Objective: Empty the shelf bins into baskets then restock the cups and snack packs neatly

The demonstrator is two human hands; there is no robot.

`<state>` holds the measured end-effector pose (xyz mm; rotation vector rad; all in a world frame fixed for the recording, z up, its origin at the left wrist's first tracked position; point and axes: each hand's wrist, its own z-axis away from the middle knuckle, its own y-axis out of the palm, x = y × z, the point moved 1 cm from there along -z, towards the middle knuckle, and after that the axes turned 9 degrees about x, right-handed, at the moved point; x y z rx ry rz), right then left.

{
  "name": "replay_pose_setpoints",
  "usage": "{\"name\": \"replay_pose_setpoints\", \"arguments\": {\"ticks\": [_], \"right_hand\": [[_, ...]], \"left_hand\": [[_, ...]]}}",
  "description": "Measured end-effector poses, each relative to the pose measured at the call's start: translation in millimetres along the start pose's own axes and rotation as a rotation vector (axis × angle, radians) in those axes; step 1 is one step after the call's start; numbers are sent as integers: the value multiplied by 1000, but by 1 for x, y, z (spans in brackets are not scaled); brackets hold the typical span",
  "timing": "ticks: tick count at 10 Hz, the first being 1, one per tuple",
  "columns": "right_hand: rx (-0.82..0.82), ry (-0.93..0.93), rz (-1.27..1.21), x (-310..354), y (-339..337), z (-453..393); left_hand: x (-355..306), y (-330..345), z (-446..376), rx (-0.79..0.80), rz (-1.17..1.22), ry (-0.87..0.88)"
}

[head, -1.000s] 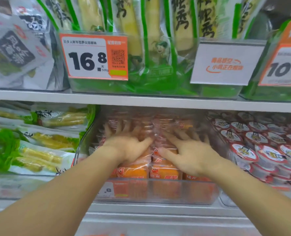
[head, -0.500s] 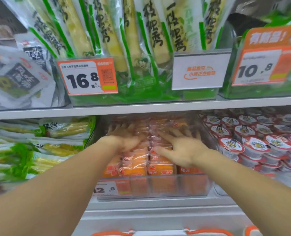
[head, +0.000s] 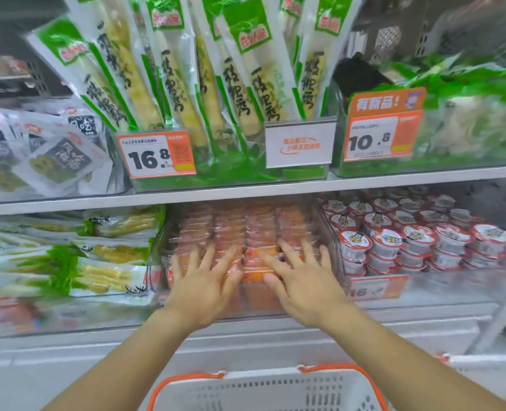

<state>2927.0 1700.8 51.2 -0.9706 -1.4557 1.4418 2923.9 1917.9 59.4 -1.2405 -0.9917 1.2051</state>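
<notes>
A clear shelf bin [head: 330,232] on the lower shelf holds rows of orange snack packs [head: 260,229]. My left hand [head: 204,283] lies flat with spread fingers on the front left packs. My right hand [head: 302,280] lies the same way on the front right packs. Neither hand holds anything. To the right, a second clear bin holds stacked cups [head: 417,241] with red and white lids. Below my arms a white basket [head: 263,390] with orange handles sits at the bottom edge of the view.
Green and yellow vegetable packs [head: 97,262] fill the bin to the left. The upper shelf [head: 246,189] carries tall bamboo shoot packs [head: 186,84], grey seaweed packs [head: 47,152] and orange price tags [head: 157,157]. A white ledge [head: 275,339] runs under the lower shelf.
Both hands slid back from deep in the bin to the front packs. The camera drew back and tilted down, bringing the basket into view.
</notes>
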Motion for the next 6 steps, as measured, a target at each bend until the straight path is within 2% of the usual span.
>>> {"name": "replay_pose_setpoints", "arguments": {"ticks": [4,6], "right_hand": [[155,-2,-26,6,-35,7],[9,-77,-29,15,-68,32]], "left_hand": [[-10,-25,5,131,2,-25],[-23,-55,28,-85,10,105]]}}
